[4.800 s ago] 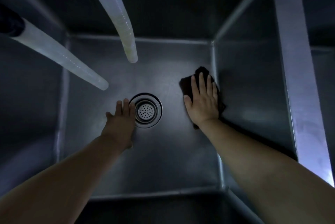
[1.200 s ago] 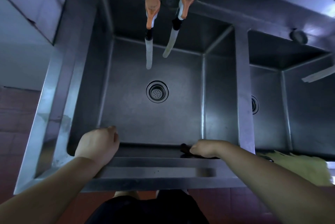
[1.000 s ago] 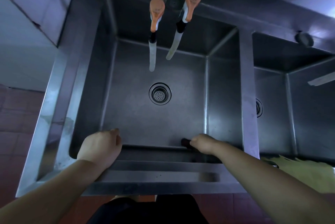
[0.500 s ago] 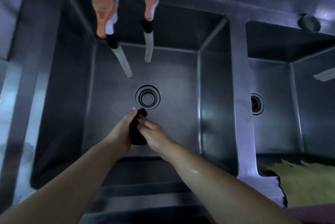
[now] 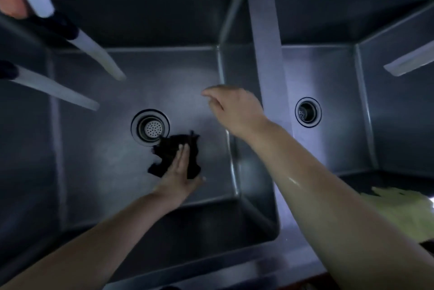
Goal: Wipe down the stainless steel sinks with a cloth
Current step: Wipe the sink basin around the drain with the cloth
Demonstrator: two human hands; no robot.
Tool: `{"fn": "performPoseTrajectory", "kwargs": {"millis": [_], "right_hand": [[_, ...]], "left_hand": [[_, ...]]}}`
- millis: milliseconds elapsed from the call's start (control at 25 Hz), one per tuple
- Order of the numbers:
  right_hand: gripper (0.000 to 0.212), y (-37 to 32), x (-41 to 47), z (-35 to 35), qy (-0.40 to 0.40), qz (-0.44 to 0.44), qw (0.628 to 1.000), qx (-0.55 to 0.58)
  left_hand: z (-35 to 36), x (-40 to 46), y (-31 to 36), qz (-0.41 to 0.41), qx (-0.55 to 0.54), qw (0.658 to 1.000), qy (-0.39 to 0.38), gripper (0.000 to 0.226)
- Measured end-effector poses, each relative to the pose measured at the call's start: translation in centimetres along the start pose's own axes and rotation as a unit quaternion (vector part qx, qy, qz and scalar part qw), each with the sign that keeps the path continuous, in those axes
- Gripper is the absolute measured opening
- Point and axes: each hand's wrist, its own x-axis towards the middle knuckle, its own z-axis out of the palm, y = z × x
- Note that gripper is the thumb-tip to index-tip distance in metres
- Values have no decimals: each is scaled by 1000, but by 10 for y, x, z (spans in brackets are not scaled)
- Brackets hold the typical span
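Head view looks straight down into a deep stainless steel sink basin (image 5: 112, 172), dim and bluish, with a pale sheen across its floor. A small dark crumpled cloth (image 5: 175, 157), almost black with ragged edges, lies on the basin floor just beside the round perforated drain strainer (image 5: 151, 128), one corner touching the strainer's rim. The left hand (image 5: 178, 176) presses flat on the cloth, its fingers (image 5: 182, 156) straight and together, thumb out to the side. The right hand (image 5: 234, 109) hangs above the basin near the right wall, holding nothing, fingers loosely curled and pointing left. A steel divider (image 5: 270, 66) separates this basin from a second steel basin (image 5: 340, 125) on the right, which has its own round drain (image 5: 307, 112). Two pale translucent faucet hoses (image 5: 98, 59) slant in from the upper left, and a yellow-green rag (image 5: 399, 212) lies on the surface at the lower right. Half a second earlier both hands were close together in front of the strainer, gripping the cloth as a bunched roll between them; now the right hand has let go and moved off to the right, while the cloth sits spread out lower and to the right of the strainer under the left palm alone
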Motion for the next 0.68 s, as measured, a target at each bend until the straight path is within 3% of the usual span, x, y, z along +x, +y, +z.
{"fn": "performPoseTrajectory", "kwargs": {"millis": [160,240,320,360,480,560,680], "right_hand": [[37,20,21,-7,48,-64,994,-71],[35,26,16,-4,119,-90,987,-53],[32,38,11,-5,181,-95,978,-41],[30,43,10,-6,196,-101,974,-44],[20,55,11,-6,200,-155,965,-64],[17,56,14,-3,197,-166,963,-72],[19,57,14,-1,199,-170,963,-65]], "left_hand": [[30,38,3,80,262,957,-96,59],[34,49,0,159,335,926,-77,55],[36,60,-9,245,387,888,-28,53],[38,66,-17,283,416,864,-34,49],[39,83,-40,316,500,799,-111,71],[42,94,-47,378,530,753,-96,68],[48,104,-39,388,531,743,-122,57]]}}
